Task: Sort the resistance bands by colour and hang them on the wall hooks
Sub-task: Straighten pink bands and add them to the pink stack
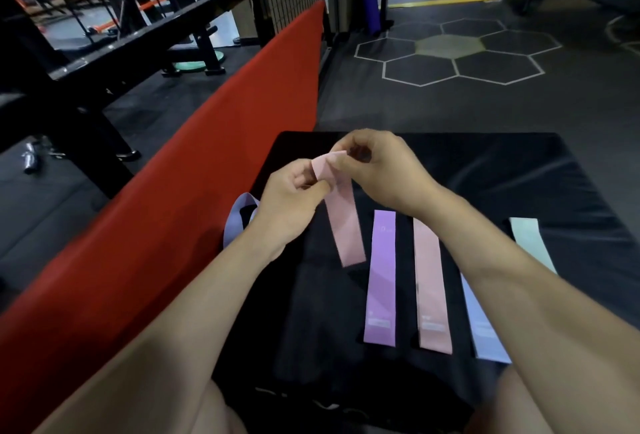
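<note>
Six resistance bands are visible on a black mat (485, 170): two pink, one purple, two pale lilac, one mint. Left hand (291, 201) and right hand (377, 170) both pinch the top of one pink band (344, 225), which hangs below them. The purple band (381, 277), second pink band (431, 288), a lilac band (485, 329) and the mint band (530, 243) lie flat beneath the right forearm; the other lilac band (235, 222) sits left of the left hand.

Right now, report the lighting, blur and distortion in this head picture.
Head view: dim gym light; wide-angle lens bows the long red padded edge; the pink band pinched by left hand and right hand is soft-edged; printing on the flat purple band is unreadable.
</note>
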